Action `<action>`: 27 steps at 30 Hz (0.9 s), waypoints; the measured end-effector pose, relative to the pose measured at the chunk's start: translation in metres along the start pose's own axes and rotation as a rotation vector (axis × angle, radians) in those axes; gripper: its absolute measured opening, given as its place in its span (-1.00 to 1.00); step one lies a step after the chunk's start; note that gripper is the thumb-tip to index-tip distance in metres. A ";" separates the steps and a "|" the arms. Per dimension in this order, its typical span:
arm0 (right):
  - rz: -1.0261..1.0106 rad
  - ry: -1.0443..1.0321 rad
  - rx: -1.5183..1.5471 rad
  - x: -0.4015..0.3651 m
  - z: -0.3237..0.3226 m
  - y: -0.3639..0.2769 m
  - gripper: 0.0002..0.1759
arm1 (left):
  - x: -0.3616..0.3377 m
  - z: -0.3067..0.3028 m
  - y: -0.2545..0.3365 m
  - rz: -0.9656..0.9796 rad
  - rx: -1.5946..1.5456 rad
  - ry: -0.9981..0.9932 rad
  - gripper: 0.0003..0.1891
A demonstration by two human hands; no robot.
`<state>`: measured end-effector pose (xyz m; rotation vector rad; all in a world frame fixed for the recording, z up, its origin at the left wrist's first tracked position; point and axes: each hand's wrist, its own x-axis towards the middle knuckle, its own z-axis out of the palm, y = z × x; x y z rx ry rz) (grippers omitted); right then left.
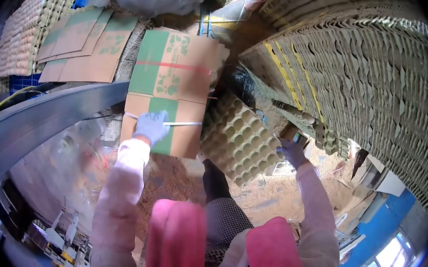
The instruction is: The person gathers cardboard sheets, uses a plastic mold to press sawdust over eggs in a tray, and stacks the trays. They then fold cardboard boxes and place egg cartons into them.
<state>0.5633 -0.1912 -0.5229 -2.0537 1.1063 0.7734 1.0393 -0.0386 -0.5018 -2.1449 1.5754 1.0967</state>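
My left hand (153, 126), in a grey glove, is at the white strap (186, 124) that runs across a closed brown and green carton (185, 142); its fingers are curled on the strap. A second carton (185, 82) with a red strap lies just beyond. To the right, an egg tray (244, 136) is tilted, its rows of cups showing. My right hand (291, 151), also gloved, is at the tray's right edge with its fingers bent round it.
Tall stacks of egg trays (373, 82) fill the right side. Flattened cartons (96, 45) and trays of eggs (25, 33) are at the upper left. A metal beam (44, 127) crosses the left. A blue wall (387, 232) with a window stands at lower right.
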 end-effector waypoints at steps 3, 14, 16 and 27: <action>0.139 0.141 -0.283 0.033 0.031 -0.004 -0.44 | -0.068 -0.009 0.014 0.027 -0.049 0.239 -0.78; 0.104 -0.040 0.388 -0.112 0.160 -0.059 -0.41 | -0.373 0.063 0.017 -0.346 -0.852 0.187 -0.71; -0.365 -0.074 -0.082 -0.136 0.217 -0.012 -0.47 | -0.407 0.084 0.018 -0.423 -0.734 0.196 -0.71; -0.323 -0.227 0.289 -0.147 0.069 -0.271 -0.50 | -0.583 0.197 0.006 -0.970 -1.324 0.640 -0.64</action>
